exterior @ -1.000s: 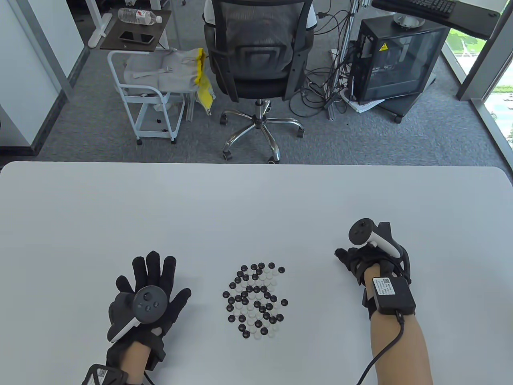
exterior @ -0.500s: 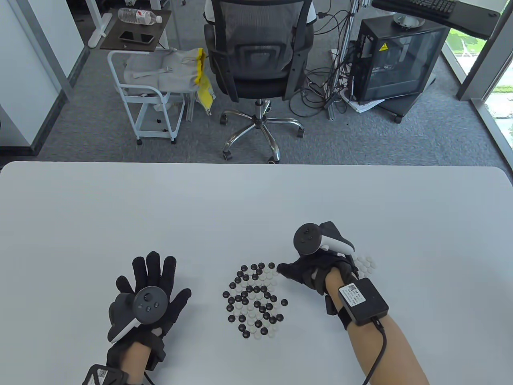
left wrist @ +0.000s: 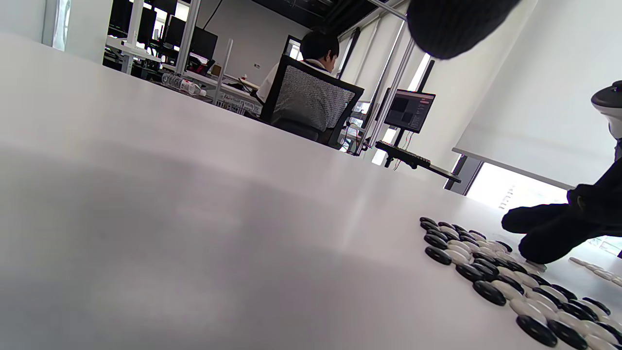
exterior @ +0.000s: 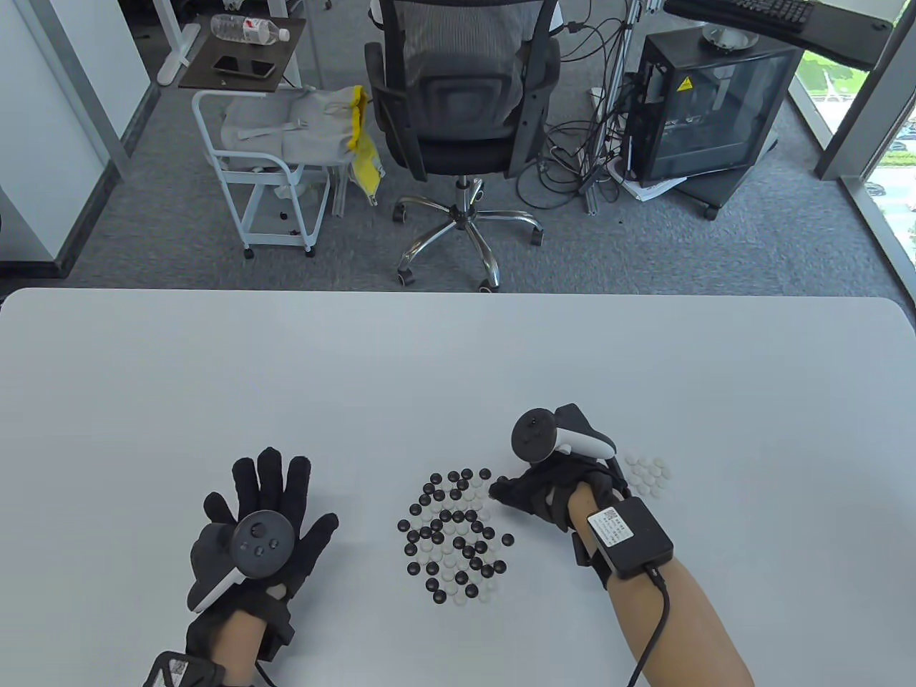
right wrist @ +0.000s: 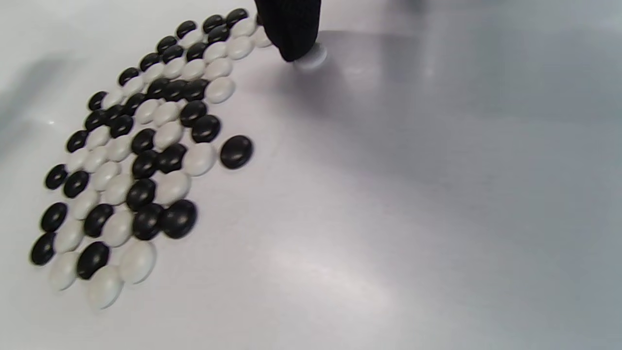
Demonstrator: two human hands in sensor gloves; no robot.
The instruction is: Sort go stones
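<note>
A mixed patch of black and white Go stones (exterior: 452, 533) lies on the white table (exterior: 458, 358); it also shows in the left wrist view (left wrist: 505, 282) and the right wrist view (right wrist: 146, 141). A small group of white stones (exterior: 647, 474) lies apart to the right. My right hand (exterior: 501, 492) is at the patch's upper right edge, and one fingertip (right wrist: 291, 39) presses on a white stone (right wrist: 313, 57) there. My left hand (exterior: 261, 501) rests flat on the table with fingers spread, left of the patch, holding nothing.
An office chair (exterior: 461, 107) stands beyond the far table edge, with a white trolley (exterior: 265, 164) to its left and a computer case (exterior: 705, 107) to its right. One black stone (exterior: 507, 539) lies slightly apart on the patch's right side.
My right hand moved left from the white group to the patch's upper right edge and set a fingertip on a white stone. My left hand has barely moved.
</note>
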